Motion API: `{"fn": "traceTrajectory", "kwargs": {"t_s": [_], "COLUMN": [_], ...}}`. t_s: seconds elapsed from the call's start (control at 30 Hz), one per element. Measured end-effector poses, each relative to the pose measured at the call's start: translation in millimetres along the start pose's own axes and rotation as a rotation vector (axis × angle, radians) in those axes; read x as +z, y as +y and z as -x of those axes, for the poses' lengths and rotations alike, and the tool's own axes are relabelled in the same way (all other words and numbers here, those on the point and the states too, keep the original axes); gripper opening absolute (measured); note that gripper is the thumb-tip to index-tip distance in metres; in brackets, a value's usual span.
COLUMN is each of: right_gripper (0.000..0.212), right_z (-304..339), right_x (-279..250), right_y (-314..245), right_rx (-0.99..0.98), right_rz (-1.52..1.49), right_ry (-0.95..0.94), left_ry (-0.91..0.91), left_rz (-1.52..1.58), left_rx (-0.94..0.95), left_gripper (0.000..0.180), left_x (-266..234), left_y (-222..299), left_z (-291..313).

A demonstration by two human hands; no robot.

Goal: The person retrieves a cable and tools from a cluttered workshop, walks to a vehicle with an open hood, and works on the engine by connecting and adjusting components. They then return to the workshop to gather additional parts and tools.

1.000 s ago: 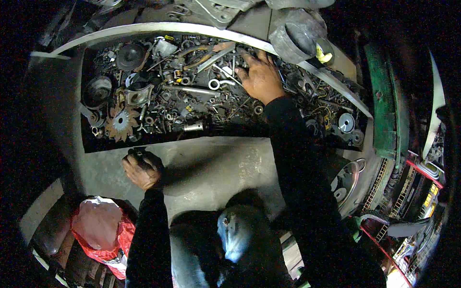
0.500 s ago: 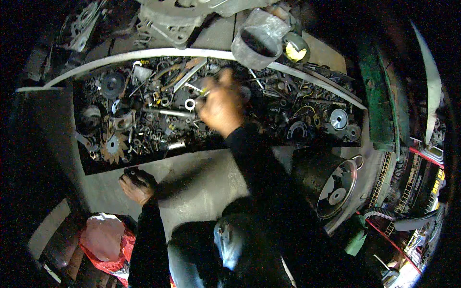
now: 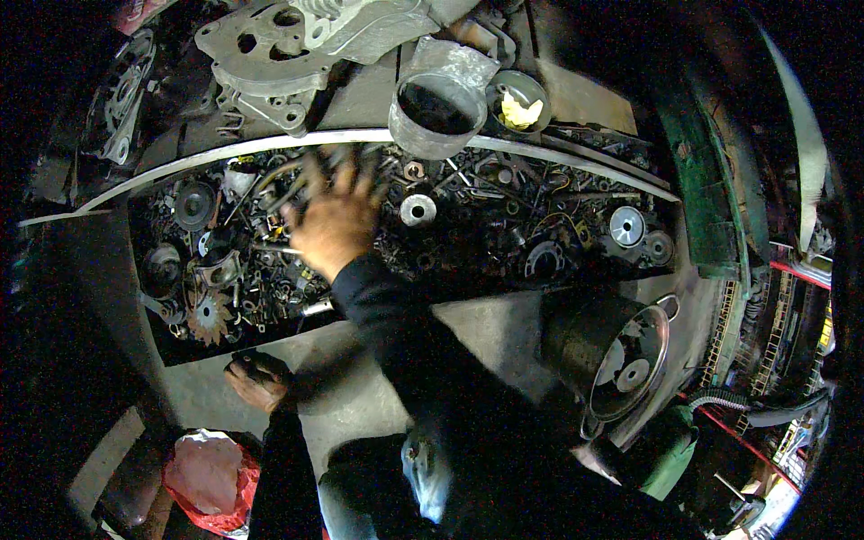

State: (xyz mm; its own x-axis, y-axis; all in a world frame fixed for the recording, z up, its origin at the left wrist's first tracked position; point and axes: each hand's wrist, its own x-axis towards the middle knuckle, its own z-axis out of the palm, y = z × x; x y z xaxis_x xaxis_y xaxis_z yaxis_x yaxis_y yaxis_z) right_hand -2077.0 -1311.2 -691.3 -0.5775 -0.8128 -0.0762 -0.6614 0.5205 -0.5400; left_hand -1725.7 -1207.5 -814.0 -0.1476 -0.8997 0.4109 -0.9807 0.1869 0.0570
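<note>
My right hand (image 3: 337,223) is over the left-middle part of a wide dark tray (image 3: 279,335) heaped with metal parts. Its fingers are spread and a little blurred, and nothing shows in its grasp. Beside it on the heap lies a pale round washer-like disc (image 3: 418,211). A toothed, rusty fan-like wheel (image 3: 209,318) and a black pulley-like disc (image 3: 193,205) sit at the tray's left end. My left hand (image 3: 258,382) rests curled just in front of the tray's near edge, closed around something dark that I cannot make out.
A grey cylindrical metal housing (image 3: 436,135) and a bowl with a yellow piece (image 3: 519,110) stand beyond the tray. A large metal casting (image 3: 261,67) lies at the far left. Near right stands a metal pot (image 3: 576,346); a red bag (image 3: 216,522) is at lower left.
My right hand has swung left across the heap, and its fingers have spread apart. A pale disc now shows where that hand was. My left hand stays curled in place; the view has shifted slightly.
</note>
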Motion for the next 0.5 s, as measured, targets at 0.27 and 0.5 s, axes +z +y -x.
{"fn": "traceTrajectory", "kwargs": {"t_s": [0.27, 0.5], "right_gripper": [0.089, 0.077], "right_z": [80, 77], "right_x": [52, 15], "right_y": [-70, -54], "right_rx": [-0.219, -0.388], "right_rz": [-0.234, -0.359], "right_ry": [-0.138, -0.280], "left_ry": [-0.498, -0.176], "left_rz": [-0.069, -0.033], "left_rx": [-0.283, -0.154], "left_gripper": [0.066, 0.066], "left_x": [-16, -1], "left_y": [-2, -5], "left_z": [-2, 20]}}
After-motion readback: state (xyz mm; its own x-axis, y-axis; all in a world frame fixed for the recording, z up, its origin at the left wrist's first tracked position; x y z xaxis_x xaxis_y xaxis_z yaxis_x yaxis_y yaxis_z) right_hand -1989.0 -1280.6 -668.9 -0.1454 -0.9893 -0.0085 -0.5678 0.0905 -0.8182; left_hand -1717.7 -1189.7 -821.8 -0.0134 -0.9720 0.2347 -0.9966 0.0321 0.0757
